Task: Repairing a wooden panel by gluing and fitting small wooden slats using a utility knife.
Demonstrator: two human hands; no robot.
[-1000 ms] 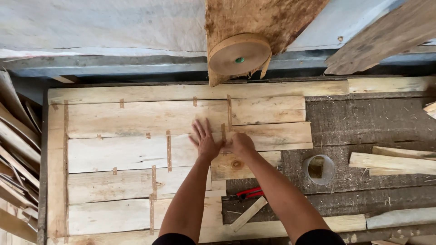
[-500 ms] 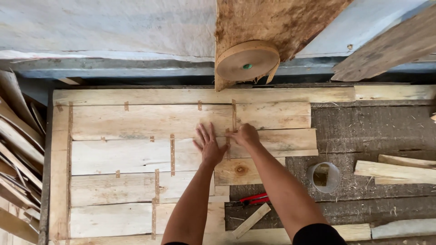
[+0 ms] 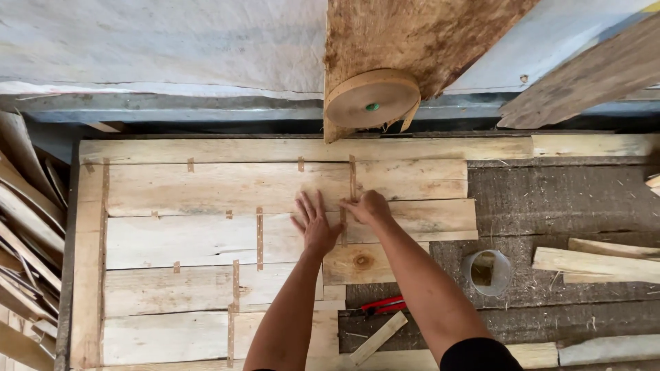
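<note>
Left hand [image 3: 315, 225] is lying flat with its fingers spread, pressing down on the pale veneer sheets [image 3: 227, 240] right beside a vertical strip of brown tape [image 3: 344, 223], while the right hand [image 3: 370, 208] is curled, its fingertips bunched and bearing down on that same strip where two sheets meet. The patchwork of sheets is covering the left and middle of the desk [image 3: 550, 199], with more tape strips bridging other seams further left. Doing this well is, I judge, a matter of keeping the flat hand holding both edges tight together so the seam is not opening, and rubbing the tape firmly along its whole length so it is bonding without wrinkles (whether any gap remains under the fingers is hidden). At the far edge a roll of brown tape [image 3: 372, 98] is hanging on a board, close enough for the next strip. Near the right forearm a red-handled tool [image 3: 382, 305] is lying beside a small cup [image 3: 487, 272], and loose wood strips [image 3: 595, 264] are resting at the right.
</note>
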